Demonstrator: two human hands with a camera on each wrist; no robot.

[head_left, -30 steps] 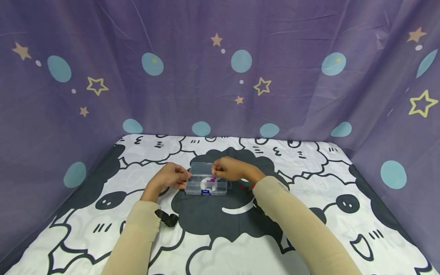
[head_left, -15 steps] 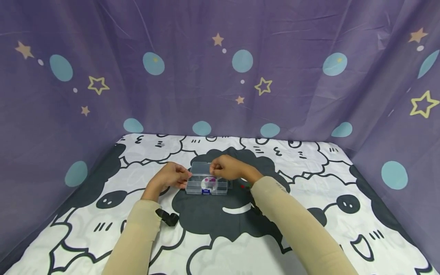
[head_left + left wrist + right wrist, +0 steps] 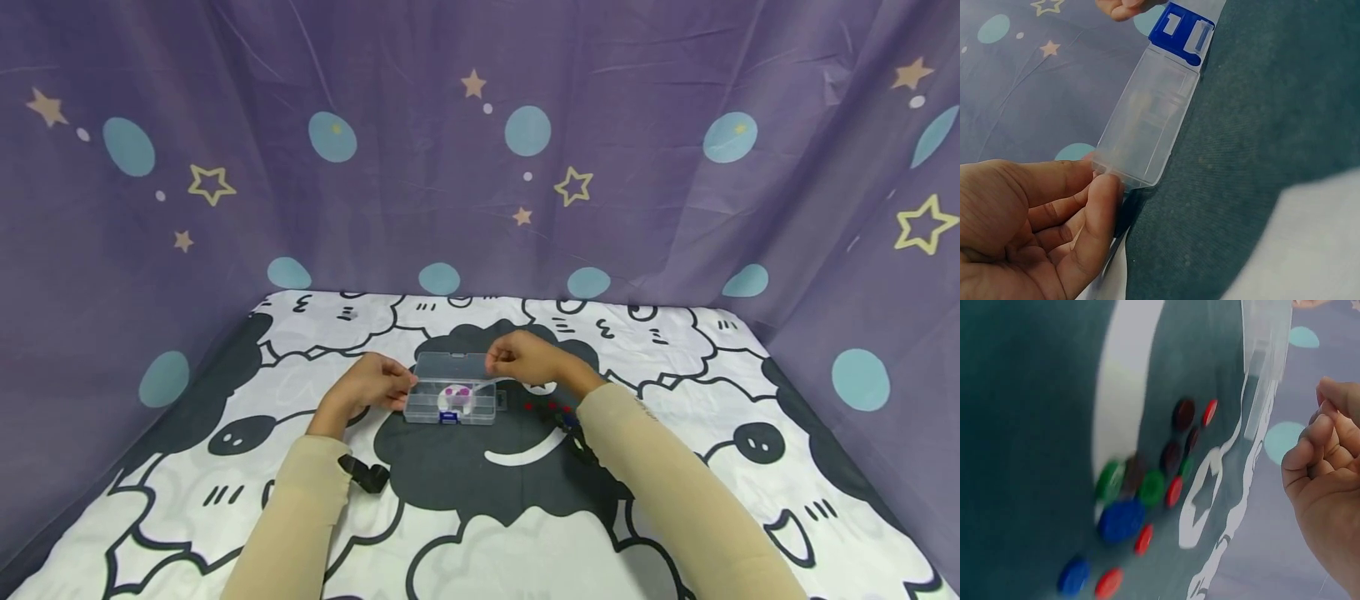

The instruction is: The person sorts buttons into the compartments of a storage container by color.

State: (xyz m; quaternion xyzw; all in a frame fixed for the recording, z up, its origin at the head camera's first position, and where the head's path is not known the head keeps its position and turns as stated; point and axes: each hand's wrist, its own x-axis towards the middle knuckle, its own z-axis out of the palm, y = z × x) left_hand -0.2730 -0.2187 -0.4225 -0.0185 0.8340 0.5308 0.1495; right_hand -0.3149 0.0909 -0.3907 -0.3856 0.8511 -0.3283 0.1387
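A clear plastic compartment box (image 3: 420, 413) with a blue latch (image 3: 449, 417) lies on the dark patch of the cloth, its lid (image 3: 442, 365) tilted back. Small purple round pieces (image 3: 462, 392) show in its middle. My left hand (image 3: 375, 383) pinches the box's left end; in the left wrist view, thumb and fingers meet at its corner. Above the lid's right side is my right hand (image 3: 528, 361), its fingers bent loosely and nothing visible between them. Red, green, blue and dark button-like discs (image 3: 1151, 487) lie loose on the cloth to the right of the box.
The cloth (image 3: 555, 533) carries a black-and-white cartoon sheep print. Behind it hangs a purple curtain (image 3: 420, 192) with stars and blue spots. A black device (image 3: 365, 473) sits at my left wrist. Part of the disc cluster is hidden by my right forearm in the head view.
My right hand first shifts slightly left over the box, then moves right and a little up, uncovering the lid and more red discs. The left hand stays at the box's end.
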